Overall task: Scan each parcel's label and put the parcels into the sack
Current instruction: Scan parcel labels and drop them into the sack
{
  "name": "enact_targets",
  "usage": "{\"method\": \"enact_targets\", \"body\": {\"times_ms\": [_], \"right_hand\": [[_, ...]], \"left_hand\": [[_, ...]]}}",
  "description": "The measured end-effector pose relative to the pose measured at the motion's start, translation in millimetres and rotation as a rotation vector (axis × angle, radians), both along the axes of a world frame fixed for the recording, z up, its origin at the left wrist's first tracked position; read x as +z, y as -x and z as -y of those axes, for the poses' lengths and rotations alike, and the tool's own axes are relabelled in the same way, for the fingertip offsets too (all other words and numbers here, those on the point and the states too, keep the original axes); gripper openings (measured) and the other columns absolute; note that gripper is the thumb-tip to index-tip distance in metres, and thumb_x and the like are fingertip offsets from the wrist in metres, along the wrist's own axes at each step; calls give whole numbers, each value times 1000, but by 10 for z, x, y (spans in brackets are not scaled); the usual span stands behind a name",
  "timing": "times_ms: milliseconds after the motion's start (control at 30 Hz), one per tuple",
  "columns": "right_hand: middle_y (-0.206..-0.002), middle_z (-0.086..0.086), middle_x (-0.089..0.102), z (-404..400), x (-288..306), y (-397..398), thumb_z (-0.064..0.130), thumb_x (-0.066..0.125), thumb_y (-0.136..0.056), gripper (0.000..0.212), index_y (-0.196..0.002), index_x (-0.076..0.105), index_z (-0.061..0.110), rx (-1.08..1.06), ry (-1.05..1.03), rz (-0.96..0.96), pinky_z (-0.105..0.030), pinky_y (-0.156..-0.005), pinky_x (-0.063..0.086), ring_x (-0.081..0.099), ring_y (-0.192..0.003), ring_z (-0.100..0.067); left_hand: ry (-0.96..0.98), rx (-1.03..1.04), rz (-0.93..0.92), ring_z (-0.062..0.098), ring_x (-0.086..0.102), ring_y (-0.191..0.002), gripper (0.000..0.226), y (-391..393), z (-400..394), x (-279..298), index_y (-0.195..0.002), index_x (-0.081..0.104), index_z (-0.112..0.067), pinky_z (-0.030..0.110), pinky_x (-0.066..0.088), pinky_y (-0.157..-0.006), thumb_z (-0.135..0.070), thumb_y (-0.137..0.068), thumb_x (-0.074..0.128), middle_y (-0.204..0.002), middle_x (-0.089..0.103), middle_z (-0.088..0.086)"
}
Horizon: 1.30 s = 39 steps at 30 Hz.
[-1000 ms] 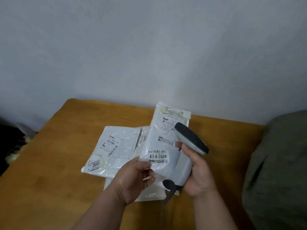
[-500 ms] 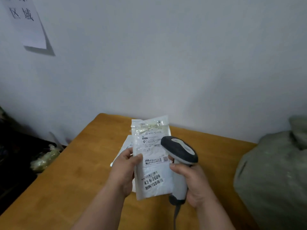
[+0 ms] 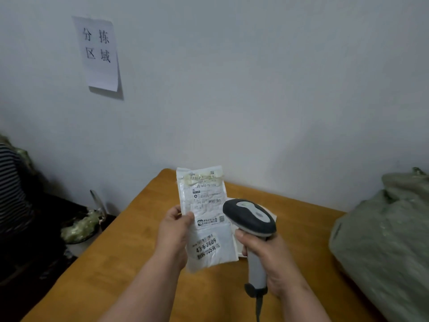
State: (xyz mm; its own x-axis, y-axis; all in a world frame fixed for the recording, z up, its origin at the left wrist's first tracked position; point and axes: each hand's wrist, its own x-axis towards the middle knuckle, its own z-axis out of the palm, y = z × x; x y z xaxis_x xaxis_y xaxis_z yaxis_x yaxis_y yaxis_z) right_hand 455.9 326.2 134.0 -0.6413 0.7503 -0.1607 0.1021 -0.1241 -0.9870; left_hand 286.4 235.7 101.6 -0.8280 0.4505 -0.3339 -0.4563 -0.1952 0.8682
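A white parcel [image 3: 205, 219] is held upright in the lower centre of the frame by the left hand [image 3: 174, 233], whose thumb is pressed on the parcel's left edge while the fingers are curled behind it. The printed label [image 3: 204, 194] is turned toward the camera, and a smaller sticker [image 3: 206, 247] reading 43-6-2609 is seen lower on the packet. Just to the right, the pale handle of a barcode scanner [image 3: 251, 224] is gripped by the right hand [image 3: 269, 259], the fingers being wrapped round it; its dark head is set beside the parcel's right edge, and a cable [image 3: 258, 307] is seen hanging from its base. Both hands are held above a wooden table [image 3: 116, 263]. Behind the parcel and scanner, a bit of another flat packet [image 3: 234, 201] is visible on the tabletop. At the right edge of the frame a grey-green sack [image 3: 383, 240] is seen beside the table. In the upper left, a paper sign [image 3: 98, 53] is fixed to the white wall [image 3: 255, 89].
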Motion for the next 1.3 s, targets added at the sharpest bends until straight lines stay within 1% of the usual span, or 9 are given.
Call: {"method": "enact_targets", "body": {"times_ms": [233, 400, 533, 800, 1000, 1067, 1133, 1233, 1300], "right_hand": [[-72, -7, 70, 332, 122, -55, 20, 86, -76, 23, -85, 77, 39, 32, -18, -27, -44, -78, 49, 62, -70, -20], [-73, -10, 70, 415, 151, -65, 33, 86, -60, 28, -86, 77, 39, 23, -31, -56, -44, -75, 50, 63, -67, -17], [-82, -16, 73, 434, 145, -96, 35, 84, -60, 30, -88, 77, 39, 17, -36, -68, -43, -74, 51, 63, -69, -18], [-80, -19, 70, 423, 143, -187, 16, 83, -80, 15, -90, 77, 24, -5, -42, -49, -46, -78, 50, 61, -70, -23], [-73, -8, 68, 426, 171, -302, 13, 82, -81, 23, -82, 79, 36, -20, -55, -60, -42, -75, 50, 60, -67, -18], [-75, -3, 72, 419, 170, -376, 15, 83, -80, 26, -85, 78, 41, -36, -65, -65, -41, -77, 52, 61, -71, -17], [-82, 1, 76, 393, 156, -469, 18, 84, -77, 22, -90, 78, 34, -65, -53, -60, -43, -81, 54, 65, -81, -20], [-94, 1, 79, 323, 123, -640, 16, 85, -74, 33, -104, 74, 24, -123, -8, -54, -47, -95, 55, 70, -102, -25], [-95, 4, 79, 288, 113, -761, 15, 86, -74, 36, -107, 73, 22, -155, -6, -44, -41, -91, 54, 69, -104, -22]], "left_hand": [[-67, -31, -38, 21, 75, -65, 19, -52, 302, 196, -103, 64, -15, 31, 56, -46, 1, -97, 56, -80, 78, 3], [-87, -42, -43, 22, 75, -66, 20, -73, 370, 242, -104, 65, -16, 33, 57, -49, 0, -97, 55, -82, 78, 4], [-100, -40, -41, 21, 75, -64, 21, -101, 382, 241, -100, 66, -17, 33, 56, -49, 0, -97, 55, -81, 78, 4], [-94, -83, -46, 24, 76, -69, 20, -183, 398, 253, -101, 67, -17, 36, 58, -52, -2, -98, 55, -84, 78, 5], [-90, -110, -54, 24, 75, -69, 20, -284, 353, 262, -104, 67, -16, 38, 59, -56, -2, -97, 55, -85, 78, 6], [-75, -123, -61, 23, 75, -69, 20, -344, 329, 250, -104, 67, -18, 39, 59, -57, -3, -97, 56, -85, 78, 5], [-69, -146, -53, 24, 76, -70, 20, -415, 294, 249, -104, 67, -19, 41, 60, -59, -3, -98, 56, -87, 78, 5], [-93, -180, -45, 25, 75, -69, 21, -559, 220, 272, -104, 66, -17, 41, 59, -59, 0, -97, 55, -86, 78, 7], [-109, -209, -43, 26, 75, -70, 21, -672, 161, 297, -105, 65, -14, 42, 60, -61, 2, -97, 55, -84, 78, 7]]}}
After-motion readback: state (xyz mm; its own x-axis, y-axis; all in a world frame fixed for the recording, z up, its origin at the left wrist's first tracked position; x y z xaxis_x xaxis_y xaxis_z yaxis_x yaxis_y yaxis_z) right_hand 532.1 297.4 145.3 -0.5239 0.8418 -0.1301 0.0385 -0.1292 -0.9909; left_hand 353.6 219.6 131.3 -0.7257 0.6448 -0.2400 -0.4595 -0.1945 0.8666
